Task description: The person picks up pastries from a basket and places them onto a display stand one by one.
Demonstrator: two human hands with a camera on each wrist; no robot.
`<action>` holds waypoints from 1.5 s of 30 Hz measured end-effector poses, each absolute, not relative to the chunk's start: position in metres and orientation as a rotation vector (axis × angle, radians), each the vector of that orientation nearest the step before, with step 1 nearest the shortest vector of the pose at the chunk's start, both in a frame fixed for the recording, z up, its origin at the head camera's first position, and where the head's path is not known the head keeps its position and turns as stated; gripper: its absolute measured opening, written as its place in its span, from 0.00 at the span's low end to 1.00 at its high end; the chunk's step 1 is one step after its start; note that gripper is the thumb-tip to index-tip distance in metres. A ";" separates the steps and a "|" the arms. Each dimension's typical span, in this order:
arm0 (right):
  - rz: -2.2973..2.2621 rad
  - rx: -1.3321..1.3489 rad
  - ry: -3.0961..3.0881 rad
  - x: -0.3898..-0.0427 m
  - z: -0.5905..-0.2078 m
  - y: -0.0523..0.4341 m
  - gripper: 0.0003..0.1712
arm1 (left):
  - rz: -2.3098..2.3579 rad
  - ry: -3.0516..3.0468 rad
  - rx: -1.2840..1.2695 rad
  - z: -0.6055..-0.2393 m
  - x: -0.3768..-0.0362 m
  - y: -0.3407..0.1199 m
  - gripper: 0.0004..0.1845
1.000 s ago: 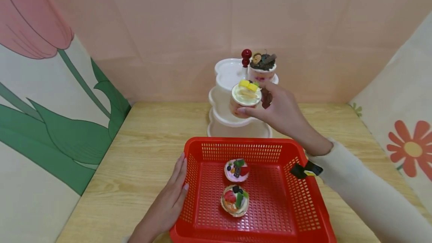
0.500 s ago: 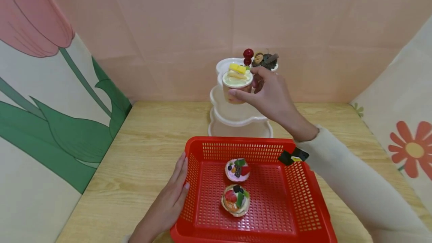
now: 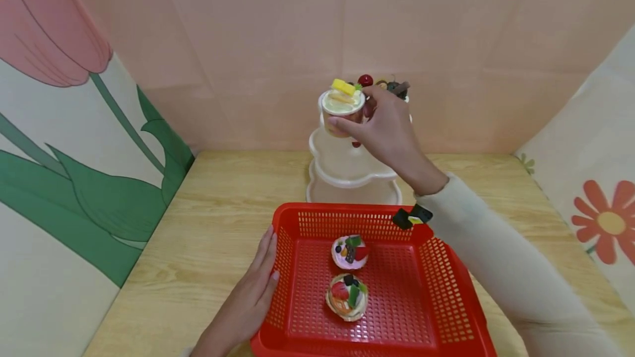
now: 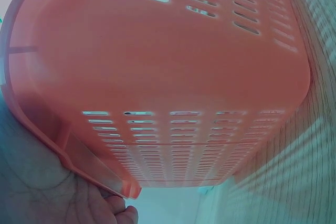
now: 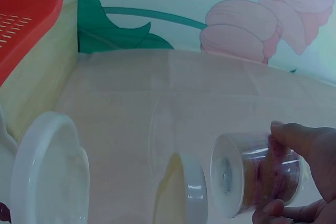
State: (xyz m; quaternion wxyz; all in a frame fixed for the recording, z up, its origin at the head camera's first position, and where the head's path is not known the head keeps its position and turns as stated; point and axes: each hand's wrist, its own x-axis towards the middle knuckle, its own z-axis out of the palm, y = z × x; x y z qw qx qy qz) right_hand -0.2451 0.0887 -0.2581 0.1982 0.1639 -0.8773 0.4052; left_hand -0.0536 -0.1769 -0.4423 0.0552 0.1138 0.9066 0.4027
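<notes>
My right hand [image 3: 384,125] grips a clear dessert cup [image 3: 342,109] topped with cream and yellow pieces, holding it over the left side of the top tier of a white three-tier stand [image 3: 347,172]. The right wrist view shows the same cup [image 5: 257,179] pinched between thumb and fingers [image 5: 302,140], above the stand's top plate [image 5: 50,174]. A chocolate-topped cup [image 3: 394,88] stands behind my hand on that tier, mostly hidden. My left hand [image 3: 250,296] rests flat against the left wall of a red basket [image 3: 297,219], whose wall [image 4: 157,77] fills the left wrist view.
Two small fruit tarts [image 3: 349,251] [image 3: 346,295] lie in the basket. The wooden table [image 3: 208,225] is walled by a pink backdrop and flower-printed panels left and right. A red knob [image 3: 365,80] tops the stand's centre post.
My right hand has carried the dessert cup up and leftward, from in front of the middle tier to the top tier. The left hand has stayed on the basket.
</notes>
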 end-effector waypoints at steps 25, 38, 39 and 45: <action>0.872 0.316 -2.578 -0.262 -0.256 0.076 0.34 | 1.242 2.761 0.356 -0.442 -0.051 -0.175 0.38; 0.769 0.312 -2.638 -0.264 -0.253 0.074 0.36 | 1.227 2.769 0.352 -0.443 -0.050 -0.176 0.38; 0.759 0.312 -2.647 -0.264 -0.253 0.074 0.35 | 1.228 2.766 0.347 -0.443 -0.050 -0.176 0.38; 0.716 0.318 -2.685 -0.265 -0.252 0.074 0.33 | 1.246 2.732 0.315 -0.442 -0.050 -0.175 0.38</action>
